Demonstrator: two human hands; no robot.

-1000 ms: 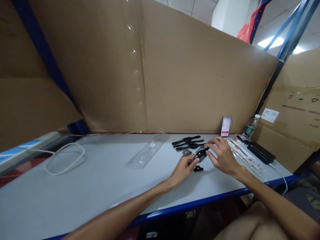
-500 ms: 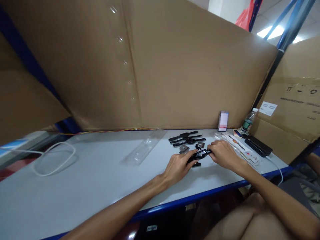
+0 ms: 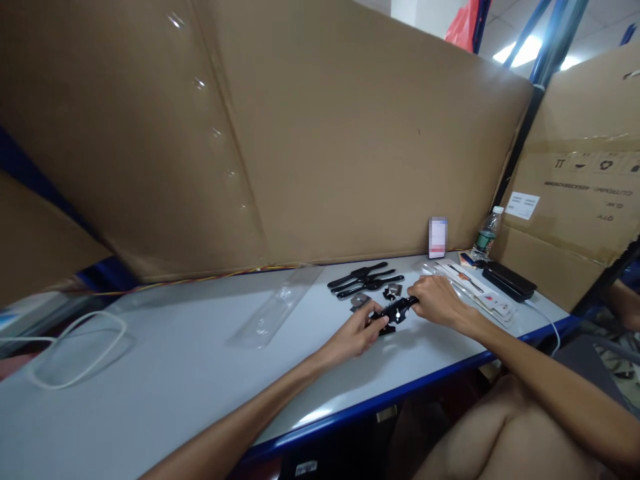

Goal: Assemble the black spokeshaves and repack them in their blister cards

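Observation:
Both hands hold a small black watch just above the grey table. My left hand pinches its left end, fingers closed. At the other end my right hand grips it, fingers curled. A small black part lies on the table under the watch. Behind the hands lie black watch straps and small grey metal pieces.
A clear plastic tray lies at mid table. A white cable loop sits at the left. At the right are white packaging cards, a black case, a water bottle and a phone. Cardboard panels wall the back.
The view has swung so the table appears shifted left and down. Both hands have closed on the watch and lifted it slightly; my right hand changed from lying over it to gripping its end.

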